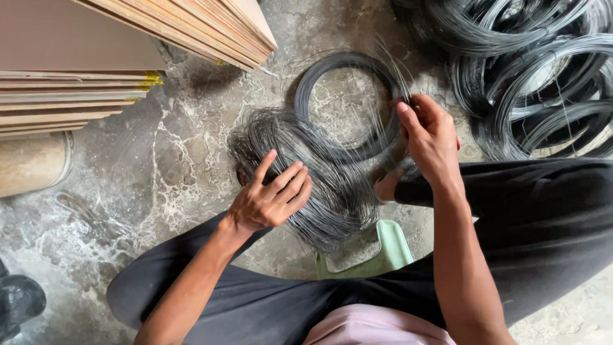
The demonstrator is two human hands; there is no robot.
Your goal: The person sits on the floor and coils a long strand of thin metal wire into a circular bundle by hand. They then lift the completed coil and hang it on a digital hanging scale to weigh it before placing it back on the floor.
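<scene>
A loose bundle of thin dark wire [319,179] lies across my lap and the floor in front of me. My left hand [271,195] rests on its left side, fingers spread and pressing into the strands. Behind it a tidy round coil of dark wire [306,83] lies flat on the mottled stone floor. My right hand [429,137] grips wire strands at that coil's right edge, thumb up and fingers curled round them. I sit with legs in black trousers [543,217] spread apart.
Stacked wooden boards [83,70] fill the upper left. A heap of large dark wire coils [530,70] lies at the upper right. A pale green stool [377,252] shows between my legs. A black object [19,300] sits at the lower left edge.
</scene>
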